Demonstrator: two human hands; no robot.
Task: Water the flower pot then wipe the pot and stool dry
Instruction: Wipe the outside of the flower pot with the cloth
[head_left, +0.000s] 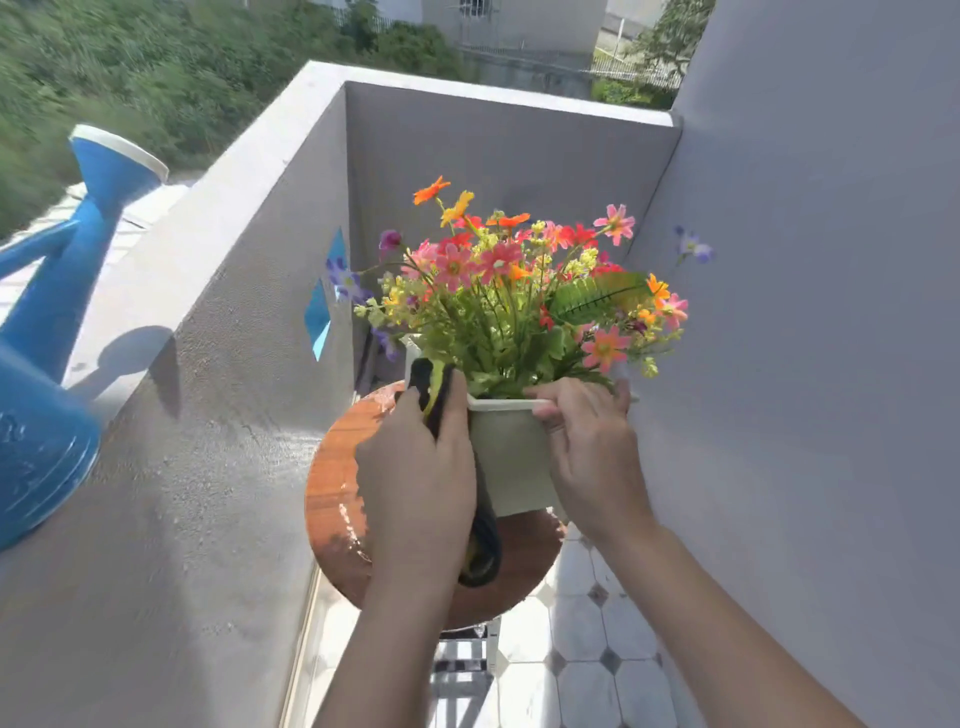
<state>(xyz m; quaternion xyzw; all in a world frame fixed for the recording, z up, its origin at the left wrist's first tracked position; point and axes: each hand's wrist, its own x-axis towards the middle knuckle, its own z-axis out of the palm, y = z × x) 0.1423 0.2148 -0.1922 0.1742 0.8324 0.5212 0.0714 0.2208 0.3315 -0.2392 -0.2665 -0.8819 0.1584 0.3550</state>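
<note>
Blue watering can rests on the parapet ledge at far left. Left hand is closed around a dark cloth, pressing it against the left side of the white flower pot. Pot stands on the round wooden stool, whose top shows wet patches. Right hand grips the pot's right rim.

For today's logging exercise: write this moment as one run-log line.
phase: wiping pot | left hand: cloth on pot | right hand: grips rim | stool: wet
</note>
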